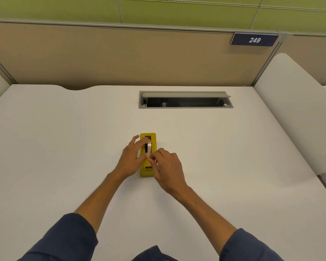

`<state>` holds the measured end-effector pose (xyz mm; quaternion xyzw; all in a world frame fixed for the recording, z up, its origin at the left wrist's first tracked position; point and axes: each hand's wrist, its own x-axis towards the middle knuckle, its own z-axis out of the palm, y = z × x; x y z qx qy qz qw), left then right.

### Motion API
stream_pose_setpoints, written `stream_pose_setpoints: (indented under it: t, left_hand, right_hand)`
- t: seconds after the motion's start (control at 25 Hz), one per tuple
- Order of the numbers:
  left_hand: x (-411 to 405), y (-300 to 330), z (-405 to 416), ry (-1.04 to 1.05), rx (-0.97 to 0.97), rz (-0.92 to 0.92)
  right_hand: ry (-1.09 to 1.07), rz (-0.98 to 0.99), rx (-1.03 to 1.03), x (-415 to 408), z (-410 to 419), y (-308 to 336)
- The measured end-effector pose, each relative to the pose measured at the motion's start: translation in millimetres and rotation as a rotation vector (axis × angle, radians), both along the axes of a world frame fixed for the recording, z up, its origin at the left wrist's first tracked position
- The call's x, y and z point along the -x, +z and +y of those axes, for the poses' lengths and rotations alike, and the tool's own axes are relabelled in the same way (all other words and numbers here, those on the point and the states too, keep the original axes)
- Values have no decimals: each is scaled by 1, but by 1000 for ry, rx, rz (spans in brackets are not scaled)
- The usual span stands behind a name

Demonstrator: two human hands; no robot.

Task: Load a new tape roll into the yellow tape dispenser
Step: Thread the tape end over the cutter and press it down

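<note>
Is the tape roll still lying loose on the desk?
No, the tape roll sits in the yellow dispenser, with both hands on it.

Light: bright, even, soft overhead.
Shadows: faint, beside the hands [149, 162] on the tabletop [64, 138].
Glare: none.
Focus: sharp centre, slightly soft overall.
Distortion: wide-angle bending at frame edges.

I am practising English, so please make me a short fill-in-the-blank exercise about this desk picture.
1. The tape dispenser is coloured ____.
2. The sign on the partition shows the number ____.
3. The tape roll sits in the dispenser, between the left hand and the ____ hand.
4. Both sleeves are dark ____.

Missing words: yellow; 249; right; blue
</note>
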<state>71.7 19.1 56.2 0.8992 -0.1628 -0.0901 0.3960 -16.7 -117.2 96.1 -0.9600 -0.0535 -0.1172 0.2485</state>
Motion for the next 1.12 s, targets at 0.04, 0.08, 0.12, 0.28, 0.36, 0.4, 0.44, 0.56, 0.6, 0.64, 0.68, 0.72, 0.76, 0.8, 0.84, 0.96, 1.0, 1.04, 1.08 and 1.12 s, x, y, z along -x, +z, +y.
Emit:
stream_pose_setpoints:
  t: [0.04,0.08,0.12,0.28,0.36,0.4,0.44,0.56,0.6,0.64,0.68,0.72,0.76,0.8,0.84,0.96,1.0,1.04,1.08,1.12]
  left_hand:
    - [-1,0,0,9,-9,7]
    - [-2,0,0,12,-5,12]
    - [-3,0,0,6,11,12]
    - [-6,3,-4,-19,50,2]
    - [-7,4,-6,-31,55,-18]
    - [-8,5,-7,-32,59,-29]
    - [-9,5,-7,-27,58,-35]
    - [-10,4,-9,-6,45,-45]
    - [-10,2,-8,-1,40,-44]
    - [-10,2,-9,5,34,-41]
    - [-11,1,-9,9,32,-41]
    - [-11,0,-9,2,37,-52]
    - [-11,-1,-9,-12,48,-70]
    - [-11,-1,-8,-26,58,-87]
    - [-11,-1,-8,-35,69,-99]
    - [-13,-2,-7,-35,75,-89]
    - [-13,-2,-7,-27,72,-72]
    - [-12,-1,-7,-14,72,-53]
    - [-11,-1,-7,5,75,-35]
    - [-10,0,-7,24,74,-20]
  right_hand:
    - [2,4,3,0,0,0]
    - [5,7,6,-1,-1,1]
    - [8,9,9,-2,-1,1]
    - [13,15,17,-7,-3,6]
    - [15,21,26,-11,-4,9]
    - [17,18,31,-13,-5,11]
    - [18,15,38,-16,-6,12]
    - [23,24,62,-25,-11,17]
    - [27,28,72,-28,-12,19]
    - [31,30,80,-32,-13,21]
    - [31,34,85,-36,-15,22]
    - [30,42,90,-40,-17,24]
    - [32,52,101,-43,-19,25]
    - [37,59,114,-47,-20,26]
    - [43,63,125,-50,-21,27]
    - [56,71,138,-60,-25,29]
    - [58,75,141,-63,-25,29]
    - [59,82,143,-67,-26,29]
    - [61,91,143,-70,-26,29]
    - [62,99,142,-73,-26,28]
